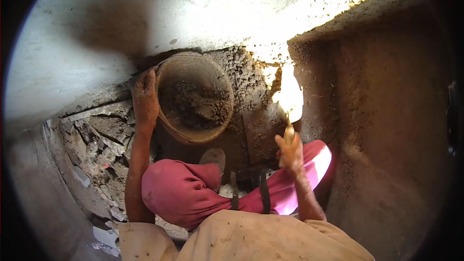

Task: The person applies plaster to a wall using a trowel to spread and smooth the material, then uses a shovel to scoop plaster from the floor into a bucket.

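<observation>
A round, mud-coated bucket [191, 138] stands in front of me by the pale wall, tipped a little so its inside shows. Dark wet mortar [195, 104] covers its bottom. My left hand [146, 94] is closed on the bucket's left rim, with the fingers over the edge. To the right, my right hand [290, 153] is wrapped round the handle of a trowel [291, 97]. Its blade points away from me and is washed out by bright sunlight, so I cannot tell whether mortar lies on it.
Rough mortar [237, 70] lies along the foot of the pale wall [208, 9]. Broken rubble and scraps [104, 140] fill the ground at left. A brown wall or ledge [391, 130] runs along the right. My bent legs [183, 188] are close below the bucket.
</observation>
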Demonstrator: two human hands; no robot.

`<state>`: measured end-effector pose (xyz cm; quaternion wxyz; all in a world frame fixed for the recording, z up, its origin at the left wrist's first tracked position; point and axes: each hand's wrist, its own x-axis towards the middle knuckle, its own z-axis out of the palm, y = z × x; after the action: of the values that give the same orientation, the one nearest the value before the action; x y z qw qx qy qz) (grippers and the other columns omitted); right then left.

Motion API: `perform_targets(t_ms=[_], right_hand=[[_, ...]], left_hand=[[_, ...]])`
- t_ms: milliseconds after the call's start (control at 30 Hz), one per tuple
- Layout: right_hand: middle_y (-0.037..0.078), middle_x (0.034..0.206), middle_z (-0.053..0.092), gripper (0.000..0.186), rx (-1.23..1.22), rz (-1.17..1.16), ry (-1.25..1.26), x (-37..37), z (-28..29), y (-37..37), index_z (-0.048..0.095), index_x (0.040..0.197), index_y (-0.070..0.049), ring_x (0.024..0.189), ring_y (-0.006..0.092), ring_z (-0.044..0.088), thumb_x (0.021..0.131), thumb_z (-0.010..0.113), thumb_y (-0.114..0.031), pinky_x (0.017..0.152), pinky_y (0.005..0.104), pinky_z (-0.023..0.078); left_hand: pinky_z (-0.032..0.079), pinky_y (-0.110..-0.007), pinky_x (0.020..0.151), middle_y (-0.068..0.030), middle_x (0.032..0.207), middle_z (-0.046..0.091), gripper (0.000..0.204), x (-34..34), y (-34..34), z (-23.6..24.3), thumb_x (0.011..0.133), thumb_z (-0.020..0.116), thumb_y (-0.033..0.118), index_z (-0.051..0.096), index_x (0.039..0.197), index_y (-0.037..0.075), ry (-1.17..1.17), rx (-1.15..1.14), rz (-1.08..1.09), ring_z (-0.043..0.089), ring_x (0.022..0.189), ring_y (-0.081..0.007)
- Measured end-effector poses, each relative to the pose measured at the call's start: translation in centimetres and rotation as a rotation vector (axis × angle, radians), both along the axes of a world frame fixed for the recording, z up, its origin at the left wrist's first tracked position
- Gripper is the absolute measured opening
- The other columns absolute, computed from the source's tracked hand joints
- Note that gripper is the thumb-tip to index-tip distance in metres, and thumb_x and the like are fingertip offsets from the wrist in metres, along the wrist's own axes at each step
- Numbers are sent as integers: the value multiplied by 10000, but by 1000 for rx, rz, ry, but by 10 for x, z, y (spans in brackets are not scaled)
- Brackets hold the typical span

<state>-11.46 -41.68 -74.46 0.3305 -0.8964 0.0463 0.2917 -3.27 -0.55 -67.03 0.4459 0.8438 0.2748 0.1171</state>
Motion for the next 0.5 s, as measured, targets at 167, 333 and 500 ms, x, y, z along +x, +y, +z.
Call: perform_targets(t_ms=[167, 333, 500], right_hand=[[71, 802, 516, 491, 409, -1040, 205, -17, -47, 56, 379, 1159, -85, 538, 147, 557, 854, 730, -243, 424, 288, 481], [96, 853, 573, 413, 203, -674, -244, 15, -120, 139, 422, 1076, -49, 625, 263, 570, 828, 697, -233, 569, 390, 502], [17, 799, 515, 321, 755, -677, -76, 27, -127, 118, 462, 1055, -95, 621, 131, 543, 844, 702, -124, 506, 293, 486]], left_hand=[[456, -395, 933, -172, 1173, 633, 397, -8, 9, -20, 1016, 489, 326, 613, 1209, 2, 14, -24, 16, 592, 1090, -313], [482, -429, 915, -202, 1139, 622, 288, -17, 37, -55, 959, 490, 74, 581, 1225, 14, -69, 416, -232, 592, 1071, -353], [502, -435, 887, -194, 1080, 623, 283, -10, 24, -32, 942, 458, 39, 581, 1194, 3, -159, 689, -333, 609, 1005, -373]])
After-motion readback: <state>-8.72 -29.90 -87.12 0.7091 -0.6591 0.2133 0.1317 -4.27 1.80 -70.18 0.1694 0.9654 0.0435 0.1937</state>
